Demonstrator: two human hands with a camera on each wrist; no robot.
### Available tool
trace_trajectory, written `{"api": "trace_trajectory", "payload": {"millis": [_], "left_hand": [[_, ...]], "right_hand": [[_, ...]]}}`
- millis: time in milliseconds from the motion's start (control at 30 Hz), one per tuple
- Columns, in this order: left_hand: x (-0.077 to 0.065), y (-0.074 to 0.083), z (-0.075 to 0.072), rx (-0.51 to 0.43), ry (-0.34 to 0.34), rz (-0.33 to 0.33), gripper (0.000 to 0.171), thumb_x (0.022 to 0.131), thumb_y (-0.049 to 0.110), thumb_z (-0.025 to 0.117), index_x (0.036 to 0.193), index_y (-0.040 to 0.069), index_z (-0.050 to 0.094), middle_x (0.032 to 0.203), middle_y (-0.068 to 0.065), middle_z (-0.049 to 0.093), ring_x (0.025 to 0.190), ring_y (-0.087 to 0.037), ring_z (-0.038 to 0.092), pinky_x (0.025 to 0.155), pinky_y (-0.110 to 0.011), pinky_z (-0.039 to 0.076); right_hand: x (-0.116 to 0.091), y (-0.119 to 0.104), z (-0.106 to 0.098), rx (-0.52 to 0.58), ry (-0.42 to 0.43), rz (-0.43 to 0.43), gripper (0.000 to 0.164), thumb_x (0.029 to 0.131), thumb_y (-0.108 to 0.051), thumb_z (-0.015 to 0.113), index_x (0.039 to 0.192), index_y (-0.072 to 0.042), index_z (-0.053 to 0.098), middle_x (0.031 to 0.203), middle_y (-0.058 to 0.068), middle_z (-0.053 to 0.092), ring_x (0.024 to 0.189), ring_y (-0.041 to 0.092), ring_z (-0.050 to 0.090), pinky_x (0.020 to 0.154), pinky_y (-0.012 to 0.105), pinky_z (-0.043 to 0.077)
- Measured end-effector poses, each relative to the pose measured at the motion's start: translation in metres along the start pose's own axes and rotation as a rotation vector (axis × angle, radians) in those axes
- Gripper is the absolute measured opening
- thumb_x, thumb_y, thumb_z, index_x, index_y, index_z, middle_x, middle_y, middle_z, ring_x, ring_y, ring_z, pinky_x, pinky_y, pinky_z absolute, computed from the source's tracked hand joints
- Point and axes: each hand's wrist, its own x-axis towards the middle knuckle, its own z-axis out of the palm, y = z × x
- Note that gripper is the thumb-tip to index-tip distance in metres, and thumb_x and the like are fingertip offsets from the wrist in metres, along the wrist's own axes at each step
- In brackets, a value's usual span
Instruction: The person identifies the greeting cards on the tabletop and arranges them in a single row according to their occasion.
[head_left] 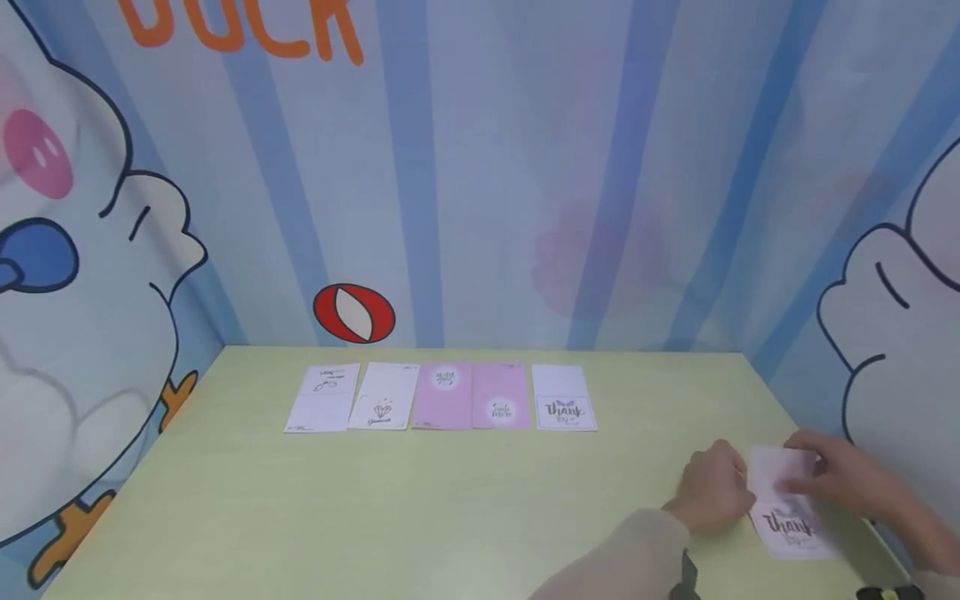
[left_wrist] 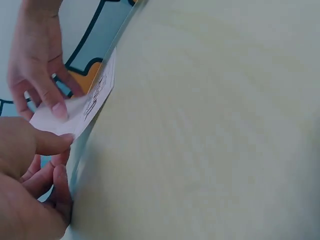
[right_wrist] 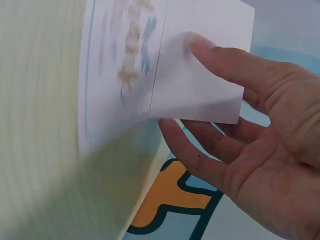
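Near the table's right edge is a white card (head_left: 791,533) printed "Thank you". A fold line crosses it below a blank half (right_wrist: 200,75). My right hand (head_left: 847,475) pinches the blank half, thumb on top and fingers beneath, as the right wrist view shows. On the card's left side, my left hand (head_left: 712,487) pinches its edge between thumb and curled fingers. In the left wrist view, the left hand (left_wrist: 30,175) is at the near corner and the right hand (left_wrist: 37,65) reaches over the far part. Part of the card overhangs the table edge.
Along the back of the pale yellow table (head_left: 375,517) lies a row of cards: white ones with a glasses print (head_left: 322,408) and a diamond print (head_left: 382,392), a pink pair (head_left: 472,396), and a white "Thank you" card (head_left: 562,379). A striped blue backdrop (head_left: 495,167) surrounds the table.
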Motion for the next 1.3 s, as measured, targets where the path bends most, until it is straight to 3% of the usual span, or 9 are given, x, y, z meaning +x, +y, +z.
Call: {"api": "trace_trajectory", "payload": {"millis": [133,267,367,467,633,867,1067,1300], "left_hand": [[0.003,-0.017,-0.016,-0.196,-0.011,-0.036,0.013,0.087,0.009,0.078,0.099,0.011,0.074,0.081,0.006,0.074,0.067,0.002,0.059,0.060,-0.012,0.043],[0.005,-0.029,-0.030,-0.234,0.008,0.000,0.012,0.093,0.008,0.075,0.104,0.008,0.081,0.086,0.004,0.077,0.064,0.002,0.054,0.059,-0.012,0.042],[0.006,-0.034,-0.039,-0.243,0.022,-0.007,0.018,0.096,0.011,0.074,0.113,0.010,0.079,0.096,0.004,0.079,0.074,0.002,0.062,0.065,-0.013,0.047],[0.006,-0.037,-0.047,-0.250,0.030,-0.051,0.018,0.098,0.014,0.073,0.115,0.012,0.078,0.098,0.003,0.079,0.081,-0.001,0.067,0.068,-0.016,0.051],[0.001,-0.042,-0.060,-0.254,0.045,-0.070,0.018,0.098,0.015,0.073,0.115,0.014,0.079,0.101,0.005,0.078,0.088,-0.001,0.069,0.073,-0.017,0.053],[0.002,-0.058,-0.077,-0.322,0.072,0.017,0.015,0.097,0.014,0.075,0.108,0.007,0.081,0.095,0.001,0.079,0.080,0.002,0.066,0.068,-0.012,0.049],[0.007,-0.073,-0.094,-0.357,0.053,0.005,0.016,0.096,0.016,0.077,0.109,0.007,0.079,0.094,-0.003,0.079,0.077,0.000,0.065,0.066,-0.015,0.050],[0.015,-0.085,-0.117,-0.373,0.040,-0.030,0.019,0.097,0.019,0.077,0.113,0.010,0.079,0.097,-0.004,0.080,0.076,-0.003,0.067,0.064,-0.019,0.052]], "right_hand": [[0.006,-0.007,0.003,0.142,-0.031,0.061,0.079,0.095,-0.041,0.078,0.139,0.017,0.046,0.125,0.034,0.064,0.104,0.034,0.070,0.077,0.041,0.062],[0.008,-0.014,0.006,0.240,-0.023,0.079,0.084,0.100,-0.040,0.073,0.146,0.019,0.036,0.130,0.039,0.059,0.113,0.046,0.067,0.080,0.041,0.062],[0.008,-0.019,0.007,0.261,-0.003,0.091,0.086,0.103,-0.043,0.068,0.150,0.019,0.030,0.136,0.044,0.055,0.125,0.057,0.059,0.084,0.047,0.061],[0.007,-0.026,0.010,0.335,0.007,0.119,0.088,0.104,-0.044,0.065,0.152,0.018,0.026,0.139,0.045,0.055,0.119,0.047,0.068,0.084,0.046,0.061],[0.009,-0.038,0.017,0.494,0.028,0.132,0.082,0.103,-0.038,0.068,0.151,0.016,0.029,0.122,0.033,0.071,0.089,0.020,0.080,0.079,0.038,0.064],[0.017,-0.048,0.017,0.565,-0.005,0.145,0.067,0.105,-0.037,0.065,0.140,0.014,0.039,0.118,0.021,0.074,0.091,0.017,0.078,0.083,0.038,0.065],[0.023,-0.061,0.027,0.652,0.036,0.126,0.056,0.103,-0.033,0.069,0.133,0.010,0.047,0.104,0.004,0.076,0.086,0.012,0.077,0.080,0.036,0.065],[0.039,-0.079,0.035,0.663,0.078,0.066,0.050,0.101,-0.028,0.073,0.126,0.009,0.052,0.100,0.008,0.078,0.085,0.012,0.078,0.080,0.035,0.065]]}}
